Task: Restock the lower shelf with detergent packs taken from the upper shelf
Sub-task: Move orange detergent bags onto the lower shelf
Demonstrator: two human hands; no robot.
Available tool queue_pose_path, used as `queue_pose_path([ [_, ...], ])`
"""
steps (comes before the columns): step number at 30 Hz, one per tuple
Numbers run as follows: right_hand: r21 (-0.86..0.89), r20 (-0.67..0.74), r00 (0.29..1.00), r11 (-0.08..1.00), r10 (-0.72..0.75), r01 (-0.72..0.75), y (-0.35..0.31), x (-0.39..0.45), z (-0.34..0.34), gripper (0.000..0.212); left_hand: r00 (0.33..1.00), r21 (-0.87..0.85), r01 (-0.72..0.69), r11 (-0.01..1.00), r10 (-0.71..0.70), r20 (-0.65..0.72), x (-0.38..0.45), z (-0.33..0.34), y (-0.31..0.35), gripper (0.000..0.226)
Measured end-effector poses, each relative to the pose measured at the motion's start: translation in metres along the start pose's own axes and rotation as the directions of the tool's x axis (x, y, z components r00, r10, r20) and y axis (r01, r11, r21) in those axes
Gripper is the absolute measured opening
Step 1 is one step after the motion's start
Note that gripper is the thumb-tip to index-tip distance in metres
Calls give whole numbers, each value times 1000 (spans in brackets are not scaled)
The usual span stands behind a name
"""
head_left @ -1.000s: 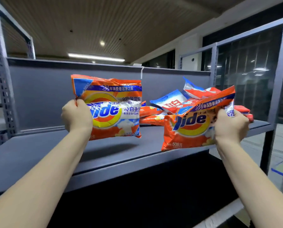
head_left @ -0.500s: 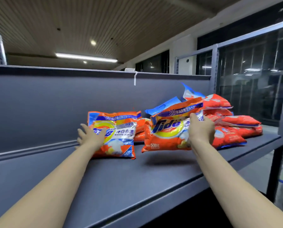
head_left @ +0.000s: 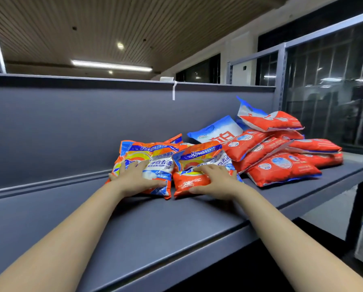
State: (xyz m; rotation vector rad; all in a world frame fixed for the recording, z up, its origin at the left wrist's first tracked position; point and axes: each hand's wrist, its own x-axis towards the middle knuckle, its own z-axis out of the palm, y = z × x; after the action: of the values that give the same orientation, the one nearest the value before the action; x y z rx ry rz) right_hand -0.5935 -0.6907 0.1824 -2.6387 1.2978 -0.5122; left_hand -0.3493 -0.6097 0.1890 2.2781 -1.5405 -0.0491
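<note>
Fingers [head_left: 132,168] of the left hand [head_left: 137,180] are laid nearly straight and spread on top of the left orange detergent pack [head_left: 155,163]; nothing is gripped, the pack is only pressed flat. Fingers [head_left: 203,168] of the right hand [head_left: 216,182] are likewise extended over the right orange detergent pack [head_left: 195,182], with the thumb seen along the pack's near edge; whether that thumb is hooked under the edge cannot be told. Both packs are lying on the grey shelf [head_left: 176,224], side by side and touching, roughly mid-shelf, set back from the front lip. The right pack's far edge is raised slightly against the pile behind it. Directly to the right and behind, a heap of red detergent packs [head_left: 282,167] is stacked in loose overlapping layers, reaching towards the shelf's right end. A blue-and-white pack [head_left: 216,129] is leaned on the heap's left side, and another red pack with a blue-white top [head_left: 269,121] is perched highest. More orange packs [head_left: 174,140] are partly visible behind the two under the hands. The shelf is backed by a grey panel [head_left: 71,127] with a white tag [head_left: 174,89] hung over its upper edge. A grey upright post [head_left: 280,76] is seen at the right rear.
</note>
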Motion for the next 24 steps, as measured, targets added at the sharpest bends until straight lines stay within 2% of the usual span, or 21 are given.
queue_pose_path([
  [3, 20, -48, 999, 1000, -7, 8, 1, -4, 3, 71, 999, 29, -21, 999, 21, -25, -5, -1, 5, 105],
  [6, 63, -120, 992, 997, -39, 47, 3, -12, 5, 69, 994, -38, -81, 996, 78, -82, -15, -5, 14, 82],
  [8, 125, -166, 984, 988, -66, 87, 3, -18, 4, 64, 991, -53, -73, 996, 66, -118, -29, -6, 18, 67],
  [11, 191, -214, 973, 973, -86, 128, 0, -33, 4, 56, 991, 47, -24, 999, 30, -133, -57, -5, 26, 48],
  [13, 202, -259, 961, 968, -95, 150, -5, -47, 6, 50, 991, 20, -13, 1000, 16, -133, -79, -3, 28, 37],
  [15, 221, -325, 940, 959, -100, 178, -13, -65, 8, 41, 984, -34, -2, 999, -4, -176, -104, -3, 32, 32],
  [19, 343, -515, 852, 889, -92, 303, -37, -110, 16, 21, 922, -17, 40, 999, -44, -386, -161, -5, 35, 28],
  [24, 469, -560, 823, 783, -94, 409, -67, -163, 36, 8, 862, -97, 49, 994, -91, -498, -237, -9, 12, 24],
])
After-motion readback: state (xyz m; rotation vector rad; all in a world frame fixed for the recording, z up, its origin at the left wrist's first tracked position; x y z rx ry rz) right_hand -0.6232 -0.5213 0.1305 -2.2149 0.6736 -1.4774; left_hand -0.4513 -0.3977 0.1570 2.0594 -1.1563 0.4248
